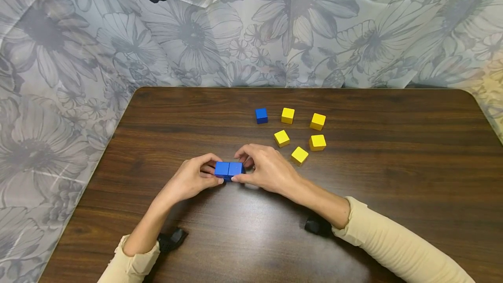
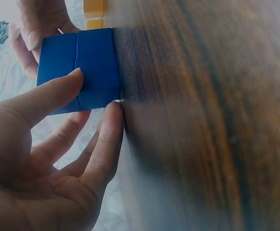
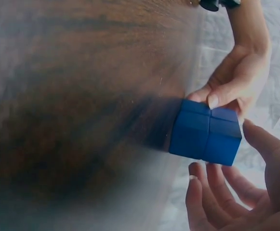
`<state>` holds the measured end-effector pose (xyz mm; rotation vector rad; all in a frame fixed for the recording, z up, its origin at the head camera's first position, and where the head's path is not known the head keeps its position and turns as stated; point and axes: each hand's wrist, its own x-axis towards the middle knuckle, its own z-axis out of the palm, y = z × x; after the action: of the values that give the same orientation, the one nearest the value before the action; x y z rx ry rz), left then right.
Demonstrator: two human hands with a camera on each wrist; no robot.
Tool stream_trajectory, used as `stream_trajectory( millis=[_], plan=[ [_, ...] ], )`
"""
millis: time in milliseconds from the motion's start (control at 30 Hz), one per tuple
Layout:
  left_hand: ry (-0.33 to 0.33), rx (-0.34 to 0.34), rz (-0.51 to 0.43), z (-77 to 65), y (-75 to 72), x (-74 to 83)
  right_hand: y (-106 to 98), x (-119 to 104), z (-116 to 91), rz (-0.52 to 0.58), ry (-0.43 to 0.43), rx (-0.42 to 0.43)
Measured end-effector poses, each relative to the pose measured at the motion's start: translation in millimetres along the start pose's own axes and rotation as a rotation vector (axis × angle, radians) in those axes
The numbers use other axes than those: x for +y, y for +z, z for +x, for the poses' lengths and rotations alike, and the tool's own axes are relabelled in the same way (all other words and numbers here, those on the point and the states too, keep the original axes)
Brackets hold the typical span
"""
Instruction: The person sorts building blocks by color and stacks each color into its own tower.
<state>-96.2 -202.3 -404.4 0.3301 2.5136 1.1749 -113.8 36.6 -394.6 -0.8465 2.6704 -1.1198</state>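
Blue blocks [image 1: 229, 169] in my grip: smooth flat faces, low satin sheen; painted wood or plastic, can't tell. Lone blue cube [image 1: 261, 116] and yellow cubes [image 1: 317, 143]: smooth, mostly matt, same look. Tabletop [image 1: 393, 165]: dark wood grain, smooth, semi-gloss, pale glare near me. Backdrop [image 1: 188, 34]: thin printed cloth, creased, faint sheen. My sleeves [image 1: 401, 243]: soft matt cloth, wrinkled. Wrist gear [image 1: 178, 236]: black, hard plastic look.
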Motion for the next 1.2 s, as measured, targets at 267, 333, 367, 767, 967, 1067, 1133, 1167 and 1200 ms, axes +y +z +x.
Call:
stream_trajectory(
  millis=[267,333,367,767,967,1067,1133,1167,1200],
  plan=[
    [-0.004,-0.003,0.003,0.2,0.2,0.2,-14,3,3,0.020,0.002,0.035],
    [-0.004,-0.003,0.000,0.3,0.3,0.3,-19,4,4,0.028,0.004,0.044],
    [-0.003,-0.002,0.000,0.3,0.5,0.2,-21,4,5,0.032,0.000,0.051],
    [-0.012,0.010,-0.010,0.1,0.7,-0.5,-45,8,15,0.042,0.006,0.114],
    [-0.024,0.016,-0.011,0.0,0.7,-0.1,-54,14,21,0.045,0.007,0.126],
    [-0.027,0.019,-0.011,-0.2,0.9,-0.1,-59,19,26,0.044,0.017,0.128],
    [-0.026,0.020,-0.014,-0.1,1.1,-0.1,-62,23,28,0.059,0.012,0.135],
    [-0.026,0.020,-0.014,0.0,1.1,0.0,-63,25,30,0.074,0.009,0.139],
    [-0.025,0.021,-0.014,0.0,1.2,0.1,-65,28,31,0.093,0.005,0.142]
  ],
)
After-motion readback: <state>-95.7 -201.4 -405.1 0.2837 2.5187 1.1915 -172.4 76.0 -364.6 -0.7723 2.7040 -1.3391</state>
